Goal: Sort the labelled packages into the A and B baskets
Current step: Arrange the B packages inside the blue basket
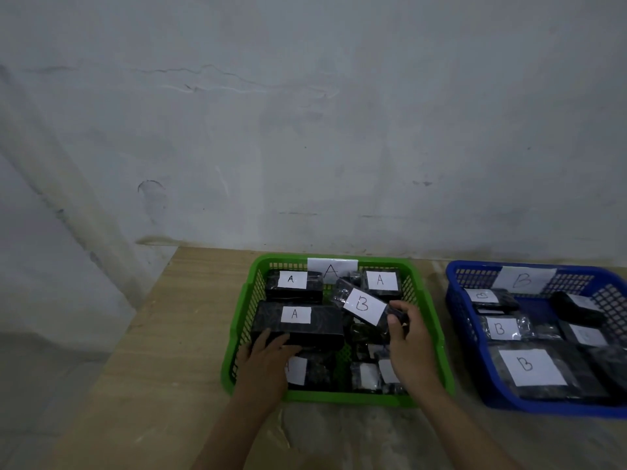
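Table [163,334] of pale wood ran along a stained wall [305,130]. Two baskets sat on it side by side: green basket [241,313] marked A, blue basket [454,300] marked B, near each other but apart, blue to the right. Blue one held several black packages with B labels. Green one held black packages labelled A, plus one stray: B package [362,306], lying tilted across the others near the middle. Its long axis ran from far-left to near-right, the near-right end toward the right hand [405,344]. That hand was curled on this end, thumb and fingers closed on it; hold looked like a pinch, not a full wrap. Left hand [268,351] lay flat, fingers spread, pressing the near edge of a large A package [298,322]. Judgement: right hand was nearer the blue basket, so lifting the package and carrying it rightward fell to it.
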Tool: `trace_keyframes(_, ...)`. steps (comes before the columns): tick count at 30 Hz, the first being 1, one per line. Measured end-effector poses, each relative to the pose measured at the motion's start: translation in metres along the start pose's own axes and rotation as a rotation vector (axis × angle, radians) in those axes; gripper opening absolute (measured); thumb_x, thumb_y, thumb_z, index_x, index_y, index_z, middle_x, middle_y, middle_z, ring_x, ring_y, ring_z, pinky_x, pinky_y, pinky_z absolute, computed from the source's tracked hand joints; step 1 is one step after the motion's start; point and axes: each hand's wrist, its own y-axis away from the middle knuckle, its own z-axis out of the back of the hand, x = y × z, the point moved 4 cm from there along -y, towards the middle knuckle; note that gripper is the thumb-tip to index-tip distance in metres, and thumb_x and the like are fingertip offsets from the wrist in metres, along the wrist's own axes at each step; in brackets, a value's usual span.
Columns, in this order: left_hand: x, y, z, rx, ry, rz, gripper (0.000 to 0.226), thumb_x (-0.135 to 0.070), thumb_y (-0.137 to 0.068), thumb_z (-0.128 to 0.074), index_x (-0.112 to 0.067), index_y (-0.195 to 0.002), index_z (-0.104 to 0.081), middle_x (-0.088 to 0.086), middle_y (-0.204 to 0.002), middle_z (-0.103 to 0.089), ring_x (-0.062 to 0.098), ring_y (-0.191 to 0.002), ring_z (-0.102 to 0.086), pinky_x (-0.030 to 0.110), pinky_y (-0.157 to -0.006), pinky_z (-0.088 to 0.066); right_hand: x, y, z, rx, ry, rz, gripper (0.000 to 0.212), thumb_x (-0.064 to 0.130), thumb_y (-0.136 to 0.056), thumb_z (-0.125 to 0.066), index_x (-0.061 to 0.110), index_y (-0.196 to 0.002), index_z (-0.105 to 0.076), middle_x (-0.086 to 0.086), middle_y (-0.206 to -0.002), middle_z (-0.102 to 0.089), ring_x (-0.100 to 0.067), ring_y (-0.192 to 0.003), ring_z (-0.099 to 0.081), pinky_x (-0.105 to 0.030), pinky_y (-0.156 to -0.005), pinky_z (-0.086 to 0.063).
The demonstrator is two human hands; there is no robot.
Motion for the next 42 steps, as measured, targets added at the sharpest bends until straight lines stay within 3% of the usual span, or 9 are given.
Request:
trace_keyframes(8, 0.003, -0.007, 0.002, 0.019, 0.006, 0.022, 0.045, -0.013, -0.093, -0.033, -0.036, -0.130, -0.043, -0.009, -0.145, -0.033, 0.012, -0.138, -0.023, 0.046, -0.114, -0.010, -0.011, -0.005, 0.016, -0.032, -0.002, -0.025, 0.020, 0.012, -0.094, -0.041, 0.019, -0.111, -0.050, 0.003, -0.099, -0.051, -0.014, -0.087, -0.053, -0.020, -0.062, -0.043)
trace_keyframes(13, -0.020, -0.006, 0.006, -0.207, 0.139, -0.059, 0.037, -0.022, -0.096, -0.030, -0.027, -0.131, -0.041, -0.006, -0.139, -0.043, 0.015, -0.131, -0.037, 0.036, -0.108, -0.027, -0.015, -0.007, 0.035, -0.040, -0.007, -0.020, 0.022, 0.011, -0.095, -0.040, 0.018, -0.113, -0.051, 0.005, -0.099, -0.051, -0.001, -0.078, -0.050, -0.012, -0.058, -0.036)
trace_keyframes(18, -0.071, -0.010, 0.019, -0.222, 0.603, -0.166, 0.043, -0.029, -0.095, -0.041, -0.024, -0.137, -0.033, 0.000, -0.136, -0.047, 0.016, -0.123, -0.045, 0.033, -0.102, -0.039, -0.028, -0.006, 0.055, -0.025, -0.025, 0.005, 0.024, 0.008, -0.094, -0.040, 0.018, -0.110, -0.055, 0.002, -0.105, -0.054, -0.012, -0.096, -0.051, -0.018, -0.071, -0.041)
trace_keyframes(22, -0.119, -0.012, 0.023, -0.128, 0.827, -0.204, 0.050, -0.026, -0.092, -0.047, -0.028, -0.138, -0.027, -0.003, -0.120, -0.052, 0.008, -0.098, -0.050, 0.011, -0.074, -0.046, -0.034, -0.006, 0.075, -0.020, -0.023, 0.018, 0.025, 0.006, -0.093, -0.042, 0.012, -0.111, -0.058, 0.000, -0.106, -0.055, -0.013, -0.101, -0.050, -0.025, -0.085, -0.039)
trace_keyframes(25, -0.145, -0.016, 0.016, -0.066, 0.891, -0.213, 0.038, -0.020, -0.091, -0.051, -0.030, -0.126, -0.041, -0.006, -0.111, -0.051, 0.007, -0.093, -0.050, 0.005, -0.062, -0.047, -0.039, -0.009, 0.094, 0.028, -0.007, 0.022, 0.025, 0.008, -0.094, -0.042, 0.014, -0.112, -0.058, 0.004, -0.105, -0.055, -0.010, -0.101, -0.050, -0.007, -0.076, -0.039)
trace_keyframes(28, -0.169, -0.020, 0.008, -0.086, 0.969, -0.208, 0.024, -0.013, -0.089, -0.053, -0.032, -0.104, -0.050, 0.003, -0.105, -0.056, 0.012, -0.089, -0.054, 0.018, -0.073, -0.047, -0.050, -0.013, 0.117, 0.018, -0.018, -0.005, 0.026, 0.012, -0.094, -0.044, 0.019, -0.116, -0.055, 0.006, -0.105, -0.055, -0.008, -0.099, -0.049, -0.001, -0.073, -0.039)
trace_keyframes(34, -0.227, -0.026, -0.008, -0.077, 1.073, -0.162, 0.024, -0.012, -0.087, -0.056, -0.035, -0.086, -0.051, -0.001, -0.097, -0.059, 0.013, -0.088, -0.058, 0.032, -0.078, -0.052, -0.071, -0.025, 0.164, 0.012, -0.155, -0.077, 0.031, 0.016, -0.091, -0.052, 0.033, -0.115, -0.045, 0.008, -0.100, -0.058, -0.011, -0.097, -0.056, -0.016, -0.080, -0.048)
trace_keyframes(39, -0.275, -0.032, -0.018, -0.200, 0.953, -0.094, 0.026, -0.025, -0.091, -0.049, -0.023, -0.116, -0.045, -0.003, -0.106, -0.053, 0.013, -0.095, -0.051, 0.027, -0.085, -0.042, -0.086, -0.048, 0.206, -0.093, -0.284, -0.152, 0.029, 0.010, -0.089, -0.053, 0.023, -0.114, -0.044, 0.008, -0.099, -0.055, 0.000, -0.088, -0.053, -0.010, -0.068, -0.047)
trace_keyframes(42, -0.294, -0.048, -0.028, -0.253, 0.786, -0.168, 0.044, -0.035, -0.092, -0.044, -0.022, -0.133, -0.036, -0.005, -0.127, -0.047, 0.014, -0.115, -0.046, 0.029, -0.098, -0.038, -0.100, -0.070, 0.233, -0.229, -0.326, -0.212, 0.032, 0.011, -0.088, -0.056, 0.014, -0.117, -0.044, -0.001, -0.111, -0.054, -0.015, -0.100, -0.053, -0.028, -0.089, -0.046)
